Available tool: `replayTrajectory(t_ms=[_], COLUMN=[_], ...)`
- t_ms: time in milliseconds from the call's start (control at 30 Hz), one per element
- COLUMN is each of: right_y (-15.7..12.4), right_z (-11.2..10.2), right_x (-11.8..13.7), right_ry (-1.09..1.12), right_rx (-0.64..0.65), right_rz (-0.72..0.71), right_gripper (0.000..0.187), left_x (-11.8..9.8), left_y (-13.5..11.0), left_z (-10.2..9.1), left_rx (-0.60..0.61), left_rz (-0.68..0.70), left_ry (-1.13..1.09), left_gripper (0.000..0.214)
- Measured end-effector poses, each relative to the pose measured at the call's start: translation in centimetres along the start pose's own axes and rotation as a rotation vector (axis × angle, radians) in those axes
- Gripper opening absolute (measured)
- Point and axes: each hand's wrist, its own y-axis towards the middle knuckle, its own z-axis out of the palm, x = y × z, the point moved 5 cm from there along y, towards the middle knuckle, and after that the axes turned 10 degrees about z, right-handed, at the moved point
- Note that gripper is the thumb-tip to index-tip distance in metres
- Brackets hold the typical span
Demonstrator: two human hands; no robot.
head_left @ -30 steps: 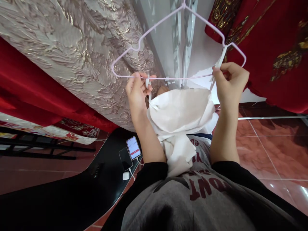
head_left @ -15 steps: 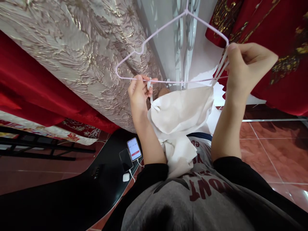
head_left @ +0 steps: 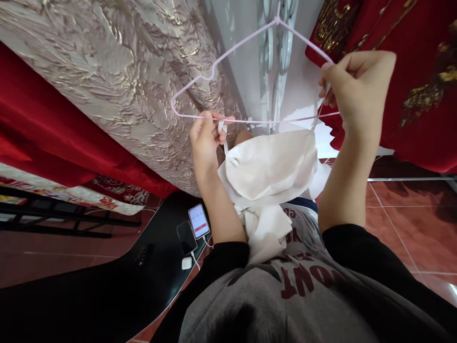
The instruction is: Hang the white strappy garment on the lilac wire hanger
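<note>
The lilac hanger (head_left: 257, 122) is held out in front of the person's body, and the white garment (head_left: 271, 164) hangs just below its bottom bar, bunched lower down against the grey shirt (head_left: 267, 295).

At the left end of the hanger's bar, the left hand (head_left: 203, 138) is mostly closed, pinching the bar between thumb and fingers, with the narrow left strap (head_left: 220, 126) looped at those fingers. By the hanger's right shoulder, the right hand (head_left: 360, 95) is curled nearly closed, with the right strap (head_left: 315, 125) running up past the bar into its fingers; whether it also grips the hanger's arm, I cannot tell.

The work looks partway along. Both straps reach the hanger, one at each side, yet neither visibly lies in a notch. The hanger's left notch is bare, so that side seems undone; the right notch is hidden behind the hand, so I cannot say if that side is finished.

Below and well left of the hanger, the black counter (head_left: 89, 281) carries a lit phone (head_left: 197, 221), a dark phone (head_left: 186, 237) and a small white case (head_left: 186, 263). Behind the hanger's left end hangs shiny patterned fabric (head_left: 124, 95); beyond its right end, red fabric (head_left: 421, 138) with gold decoration.
</note>
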Motion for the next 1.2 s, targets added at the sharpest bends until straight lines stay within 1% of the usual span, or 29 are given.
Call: replayTrajectory(t_ms=[33,100,167,200,233,300,333,400,467,500,567,600,633,667,700,733,800,833,867,900,933,967,1000,1100,1133,1167,1200], right_y=[0.2,0.9,1.8,2.1,2.3,1.9,1.5,0.0,-1.9,-2.7,-3.8,-4.2,-4.8,-5.1,-5.2,-5.1,-5.4,-5.7,-5.9,-6.1,-6.1,-6.0,-5.9,-5.5,-5.5,-5.5,-5.6], right_z=[-0.1,-0.6,-1.4,-2.0,-2.7,-4.6,-5.5,-7.5,-8.7,-8.7,-7.5,-6.5,-5.5,-4.4,-2.9,-1.3,1.4,2.2,2.7,2.8,2.6,2.4,2.0,1.1,0.9,0.9,0.9], right_x=[0.1,-0.4,-2.1,-3.4,-5.0,-8.3,-9.8,-11.8,-12.2,-11.6,-8.9,-7.2,-5.5,-4.1,-3.0,-2.4,-2.4,-2.7,-3.1,-3.5,-3.8,-4.1,-4.2,-4.2,-4.2,-4.1,-4.0], right_ry=[0.04,0.158,0.283,0.345,0.407,0.523,0.555,0.557,0.529,0.505,0.459,0.438,0.422,0.409,0.347,0.229,0.021,-0.053,-0.1,-0.123,-0.133,-0.137,-0.135,-0.12,-0.12,-0.125,-0.134], right_rx=[-0.021,-0.109,-0.194,-0.241,-0.29,-0.398,-0.438,-0.558,-0.671,-0.683,-0.611,-0.555,-0.536,-0.492,-0.397,-0.262,-0.015,0.076,0.138,0.171,0.185,0.186,0.176,0.149,0.15,0.154,0.158], right_rz=[0.0,0.032,0.126,0.179,0.223,0.234,0.205,0.059,-0.085,-0.15,-0.288,-0.363,-0.434,-0.438,-0.403,-0.319,-0.156,-0.104,-0.076,-0.067,-0.065,-0.064,-0.064,-0.078,-0.081,-0.078,-0.073], right_gripper=[0.037,0.03,0.021,0.02,0.024,0.041,0.045,0.049,0.048,0.047,0.045,0.041,0.035,0.033,0.035,0.041,0.052,0.055,0.057,0.058,0.058,0.057,0.056,0.054,0.054,0.053,0.053], left_x=[0.0,0.0,-0.1,-0.1,-0.1,-0.1,-0.1,-0.2,-0.2,-0.2,0.0,0.1,0.2,0.3,0.4,0.5,0.3,0.2,0.1,-0.1,-0.3,-0.5,-0.8,-2.0,-2.2,-2.4,-2.7], left_y=[0.0,-0.1,-0.2,-0.3,-0.3,-0.4,-0.4,-0.4,-0.3,-0.3,-0.2,-0.2,-0.2,-0.3,-0.4,-0.5,-0.6,-0.7,-0.8,-0.8,-0.7,-0.6,-0.4,0.0,0.0,0.0,0.1], left_z=[0.0,0.1,0.1,0.1,0.1,0.2,0.2,0.4,0.5,0.5,0.5,0.5,0.4,0.3,0.3,0.3,0.3,0.4,0.4,0.3,0.1,-0.3,-0.8,-2.9,-3.5,-3.9,-4.2], left_rx=[0.007,0.021,0.03,0.03,0.026,0.021,0.019,0.012,-0.008,-0.019,-0.047,-0.06,-0.071,-0.082,-0.084,-0.075,-0.035,-0.014,0.005,0.013,-0.004,-0.052,-0.132,-0.424,-0.489,-0.519,-0.525], left_rz=[-0.001,0.001,0.009,0.008,0.005,-0.008,-0.014,-0.02,-0.034,-0.046,-0.066,-0.076,-0.086,-0.094,-0.101,-0.105,-0.101,-0.098,-0.099,-0.099,-0.089,-0.06,-0.008,0.196,0.243,0.28,0.321], left_ry=[-0.006,-0.022,-0.034,-0.031,-0.023,-0.012,-0.014,-0.015,0.004,0.02,0.05,0.063,0.076,0.089,0.099,0.101,0.082,0.067,0.054,0.045,0.04,0.041,0.048,0.121,0.164,0.213,0.264], left_gripper=[0.033,0.033,0.032,0.031,0.03,0.03,0.031,0.033,0.037,0.038,0.039,0.038,0.037,0.035,0.034,0.033,0.031,0.029,0.028,0.025,0.02,0.013,0.012,0.044,0.054,0.059,0.06])
